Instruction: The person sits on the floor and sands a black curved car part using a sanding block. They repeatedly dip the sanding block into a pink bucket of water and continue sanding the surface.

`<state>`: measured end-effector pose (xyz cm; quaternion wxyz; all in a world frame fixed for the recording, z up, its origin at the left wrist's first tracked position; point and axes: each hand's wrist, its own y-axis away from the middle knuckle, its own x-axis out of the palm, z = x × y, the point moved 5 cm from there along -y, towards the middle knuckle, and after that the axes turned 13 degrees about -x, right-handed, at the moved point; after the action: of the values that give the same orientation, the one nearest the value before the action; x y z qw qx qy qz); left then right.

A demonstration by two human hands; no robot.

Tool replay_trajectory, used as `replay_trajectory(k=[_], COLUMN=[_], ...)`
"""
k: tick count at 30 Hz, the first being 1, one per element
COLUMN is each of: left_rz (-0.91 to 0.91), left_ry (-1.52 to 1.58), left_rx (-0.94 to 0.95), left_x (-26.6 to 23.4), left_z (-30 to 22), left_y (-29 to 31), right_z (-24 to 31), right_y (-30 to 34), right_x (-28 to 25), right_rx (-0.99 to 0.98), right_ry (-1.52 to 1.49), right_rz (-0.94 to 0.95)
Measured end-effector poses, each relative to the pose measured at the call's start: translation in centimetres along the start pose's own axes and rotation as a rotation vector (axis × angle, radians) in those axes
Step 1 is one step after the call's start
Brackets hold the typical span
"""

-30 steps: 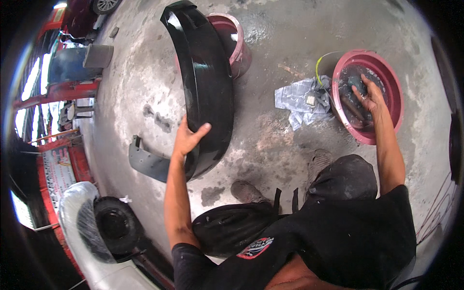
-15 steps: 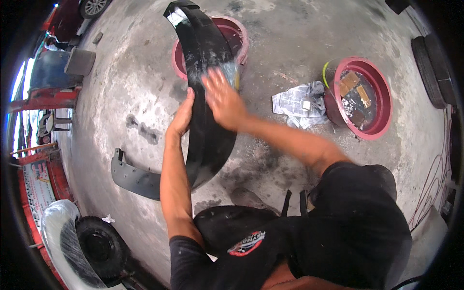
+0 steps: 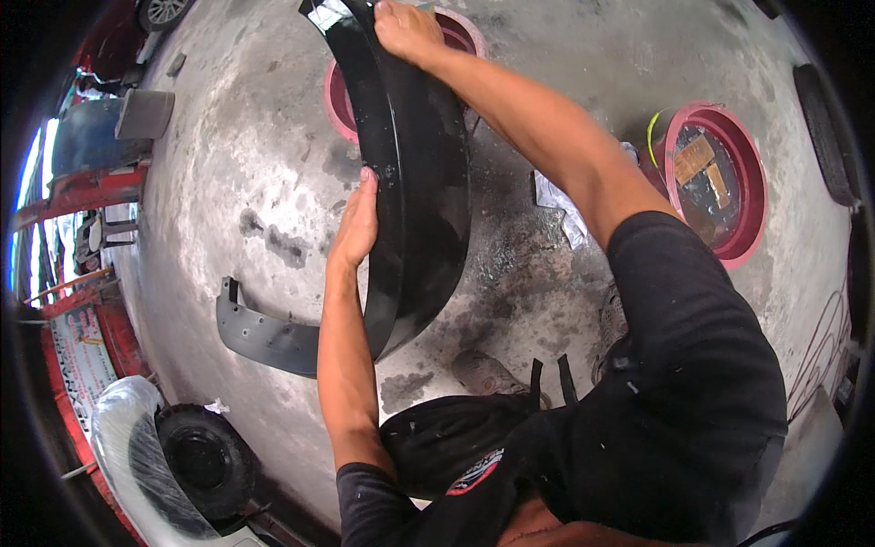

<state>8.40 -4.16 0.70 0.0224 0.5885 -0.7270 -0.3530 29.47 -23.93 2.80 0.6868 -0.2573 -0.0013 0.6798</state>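
Observation:
A long, curved black fender flare [image 3: 427, 182] stands in front of me, its top end far off and its lower arm [image 3: 273, 339], with small holes, bending to the left. The surface looks wet in spots. My left hand [image 3: 355, 221] grips its left edge about midway, thumb on the front face and the other fingers mostly hidden behind. At the top, my right hand [image 3: 407, 35] is closed on the flare's right edge; its fingertips are partly hidden. Behind the flare sits a pinkish-red tub [image 3: 341, 111], largely covered by it.
To the right stands a red bucket [image 3: 749, 214] with a green handle, holding liquid and brown blocks [image 3: 695, 160]. A pale cloth [image 3: 567, 211] lies beside it, partly behind my right arm. Tires [image 3: 820, 137] are at the far right; a wheel [image 3: 202, 463] and wrapped panel [image 3: 137, 456] are lower left.
My right hand has moved from the flare's middle face up to its top edge and closed there. White suds on the face are mostly gone. The left hand stays on the left edge.

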Motion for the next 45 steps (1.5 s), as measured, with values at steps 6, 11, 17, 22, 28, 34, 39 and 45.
replay_trajectory(k=[6,11,17,22,28,34,39,45], left_rz=[-0.018,-0.197,-0.586,-0.809,-0.876,-1.008,-1.124,-1.086], left_ry=[0.049,-0.180,-0.315,-0.597,-1.027,-1.200,-1.183,-1.344], left_rx=[-0.036,-0.036,0.233,0.323,0.151,0.059,-0.051,0.262], left_x=[-0.7,0.9,1.4,4.7,10.9,11.2,6.1,4.3], left_z=[0.1,-0.5,-4.9,-8.8,-12.5,-13.5,-16.7,-20.8], left_y=[0.6,0.3,3.6,2.6,0.9,0.6,-3.3,-9.6], right_z=[2.4,1.5,2.9,-6.0,-12.4,-12.3,-12.5,-12.7], right_y=[19.4,27.4,21.3,20.7,25.3,24.2,24.2,24.3], right_x=[1.4,-2.4,-16.4,-34.6,-39.1,-38.4,-38.3,-38.2], right_rx=[-0.491,-0.715,-0.807,-0.243,-0.021,0.037,0.010,-0.036], right_ry=[0.139,0.177,0.466,0.873,0.898,1.009,1.039,1.047], right_rz=[-0.185,0.159,-0.033,-0.166,-0.222,-0.180,-0.171,-0.233])
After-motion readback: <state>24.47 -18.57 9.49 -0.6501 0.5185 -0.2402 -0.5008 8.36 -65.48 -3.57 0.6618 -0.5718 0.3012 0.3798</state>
